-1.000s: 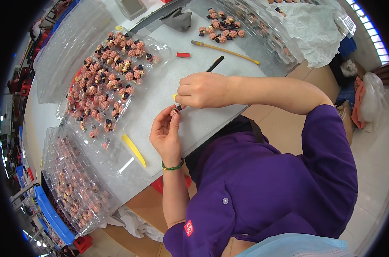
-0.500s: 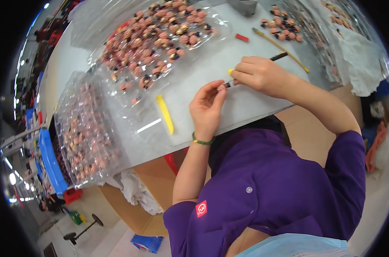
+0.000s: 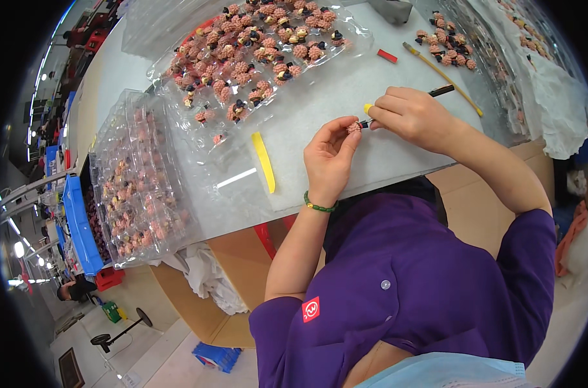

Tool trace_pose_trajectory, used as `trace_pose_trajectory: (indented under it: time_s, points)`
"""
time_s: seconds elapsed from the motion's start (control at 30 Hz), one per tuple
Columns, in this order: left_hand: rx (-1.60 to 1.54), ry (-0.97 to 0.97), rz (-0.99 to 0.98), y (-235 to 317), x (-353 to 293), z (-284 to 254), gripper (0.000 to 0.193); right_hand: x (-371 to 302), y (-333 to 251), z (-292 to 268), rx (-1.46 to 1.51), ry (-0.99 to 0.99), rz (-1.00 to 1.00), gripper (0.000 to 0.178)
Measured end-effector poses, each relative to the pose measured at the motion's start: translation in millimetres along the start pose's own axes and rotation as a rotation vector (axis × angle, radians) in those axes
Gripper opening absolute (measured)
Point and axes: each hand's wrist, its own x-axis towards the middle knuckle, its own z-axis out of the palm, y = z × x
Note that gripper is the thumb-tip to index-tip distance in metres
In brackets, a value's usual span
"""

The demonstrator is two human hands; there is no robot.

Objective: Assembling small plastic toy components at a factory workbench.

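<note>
My left hand pinches a small pink figurine with a bumpy surface and a dark part. My right hand is closed round a thin pen-like tool with a black end sticking out beyond the knuckles. Its thin tip meets the figurine's dark part or lies very near it; I cannot tell which. By the right fingertips shows a small yellow thing, mostly hidden by the fingers. Both hands are above the table's front part.
Many similar figurines lie in a clear plastic tray; another filled tray stands at left. A yellow strip, white strip, red block and yellow-handled brush lie about the table. Loose figurines sit far right.
The whole view has shifted slightly, so the table and hands appear farther right. Both hands keep their grip, with the tool still at the figurine.
</note>
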Motion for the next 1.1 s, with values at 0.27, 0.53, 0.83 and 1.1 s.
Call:
trace_pose_trajectory:
  time_s: [0.27, 0.53, 0.83, 1.1]
  points:
    - [-0.018, -0.006, -0.005, 0.9, -0.9, 2.0, 0.025, -1.0, 0.6, 0.8, -0.027, -0.003, -0.003, 0.017]
    - [0.017, -0.009, -0.004, 0.1, -0.6, 1.7, 0.024, -1.5, 0.6, 0.9, -0.052, -0.02, -0.014, 0.017]
    - [-0.004, 0.014, 0.004, 0.4, 0.0, 3.4, 0.022, -0.8, -0.4, -0.5, -0.062, -0.032, -0.023, 0.016]
    - [0.014, 0.025, -0.01, 1.0, 0.0, 3.5, 0.022, 0.3, -1.5, -0.9, -0.085, -0.046, -0.026, 0.016]
